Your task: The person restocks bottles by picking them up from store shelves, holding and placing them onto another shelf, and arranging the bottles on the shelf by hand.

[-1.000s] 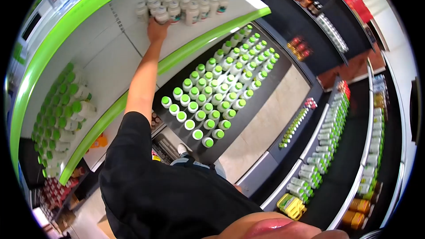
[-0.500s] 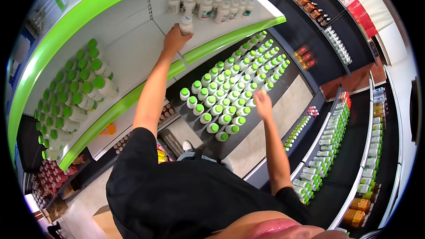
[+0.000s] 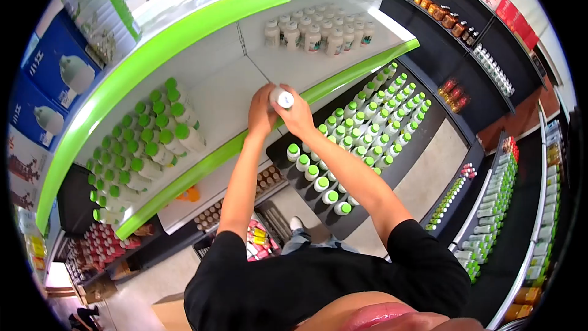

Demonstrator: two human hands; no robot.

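Observation:
A white bottle with a white cap [image 3: 285,99] is between my two hands, its cap tilted toward me. My left hand [image 3: 261,112] is closed around its left side, and my right hand [image 3: 296,114] grips it from the right. Parts of the bottle are hidden behind the fingers. Both hands are near the green-edged front of the white shelf [image 3: 220,89]. Farther back on that shelf stands a group of similar white bottles [image 3: 313,38].
Green-capped bottles [image 3: 160,147] fill the shelf's left part. Below to the right, a dark board [image 3: 358,220] carries many green-capped bottles [image 3: 367,135]. The shelf's green edge [image 3: 343,76] runs beside my right hand. More stocked shelves [image 3: 490,202] stand at right.
My left hand has brought the bottle away from the back group, toward me. My right hand has moved from above the green-capped bottles to take hold of it too. The view has shifted.

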